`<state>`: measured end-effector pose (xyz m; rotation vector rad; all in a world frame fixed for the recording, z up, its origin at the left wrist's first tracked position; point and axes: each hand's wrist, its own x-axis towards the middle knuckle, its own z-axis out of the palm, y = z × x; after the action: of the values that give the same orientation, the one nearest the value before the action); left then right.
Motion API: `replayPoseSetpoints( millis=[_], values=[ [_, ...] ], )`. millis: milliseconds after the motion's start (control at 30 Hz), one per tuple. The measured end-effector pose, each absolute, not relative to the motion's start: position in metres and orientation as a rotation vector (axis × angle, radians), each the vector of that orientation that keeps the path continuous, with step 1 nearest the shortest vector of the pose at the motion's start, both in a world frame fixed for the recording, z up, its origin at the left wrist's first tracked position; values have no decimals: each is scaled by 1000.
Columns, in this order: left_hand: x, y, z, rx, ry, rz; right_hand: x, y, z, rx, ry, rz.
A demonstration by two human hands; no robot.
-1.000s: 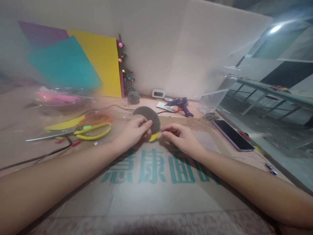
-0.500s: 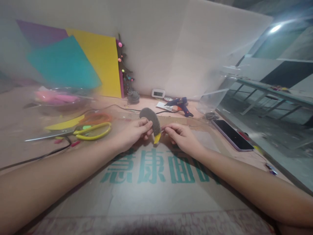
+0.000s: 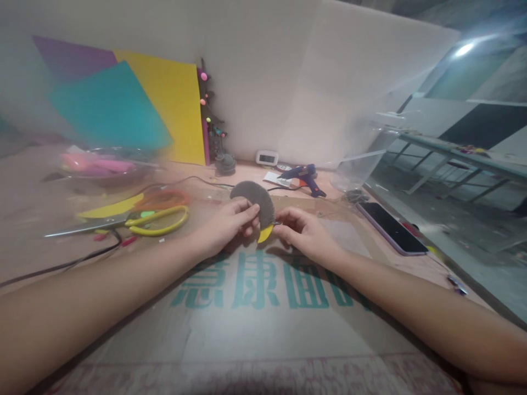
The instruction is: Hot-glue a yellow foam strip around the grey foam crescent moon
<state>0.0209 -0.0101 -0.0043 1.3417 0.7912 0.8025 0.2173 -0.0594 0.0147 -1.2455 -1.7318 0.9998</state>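
Note:
Pinched in my left hand (image 3: 236, 222) is a dark grey crescent-shaped piece (image 3: 257, 197) with a fuzzy-looking edge and a yellow tip at its lower end. It is held up over the table, its curved outer side toward the right. My right hand (image 3: 302, 230) is close beside that edge, thumb and forefinger closed together near the yellow tip. Something small and dark shows at those fingertips, too small to name. Below both hands lies a pale sheet (image 3: 247, 329) printed with large green characters.
Yellow-handled scissors (image 3: 156, 221) and an orange-handled pair (image 3: 164, 198) lie left. A blue glue gun (image 3: 304, 176), a white digital clock (image 3: 267, 158) and a small dark decorated tree (image 3: 224, 159) stand behind. A phone (image 3: 391, 227) lies right, near a clear plastic container (image 3: 356, 159).
The crescent has turned so more of its flat face shows. My right fingertips have shifted slightly down, close to its edge near the yellow tip.

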Motion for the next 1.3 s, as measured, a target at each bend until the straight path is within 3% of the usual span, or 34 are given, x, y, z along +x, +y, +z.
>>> replayPoseSetpoints(
  millis=[300, 833, 1300],
  values=[
    [25, -21, 16, 1510, 1015, 849, 220, -57, 12, -1312, -1813, 888],
    [27, -24, 10, 1694, 920, 867, 219, -55, 9, -1208, -1639, 1129],
    [26, -19, 12, 1428, 983, 836, 218, -53, 8, -1173, -1762, 1094]
  ],
)
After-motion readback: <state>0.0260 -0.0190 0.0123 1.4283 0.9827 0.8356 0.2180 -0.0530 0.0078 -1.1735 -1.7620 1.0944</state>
